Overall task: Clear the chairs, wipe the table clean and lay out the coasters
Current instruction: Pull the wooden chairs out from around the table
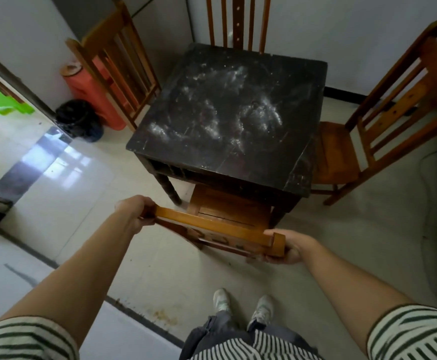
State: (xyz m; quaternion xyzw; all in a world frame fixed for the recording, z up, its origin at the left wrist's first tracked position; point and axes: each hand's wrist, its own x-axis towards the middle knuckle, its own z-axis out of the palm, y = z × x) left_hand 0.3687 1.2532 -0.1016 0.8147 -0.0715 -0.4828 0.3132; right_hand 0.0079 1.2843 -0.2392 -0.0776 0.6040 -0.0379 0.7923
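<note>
A dark square table [175, 136] stands ahead, its top smeared with white dust. The near wooden chair [212, 224] sits with its seat partly under the table's front edge. My left hand [135, 210] grips the left end of its top rail. My right hand [287, 246] grips the right end of that rail. Three more wooden chairs stand around the table: the left chair [118, 63], the far chair [238, 22] and the right chair [383, 120]. No coasters or cloth are in view.
A black bin [78, 120] and an orange-red container [87, 84] stand by the left wall behind the left chair. A doorway opens at the far left with a green object [2, 102] beyond. My feet [243, 307] stand on pale floor tiles.
</note>
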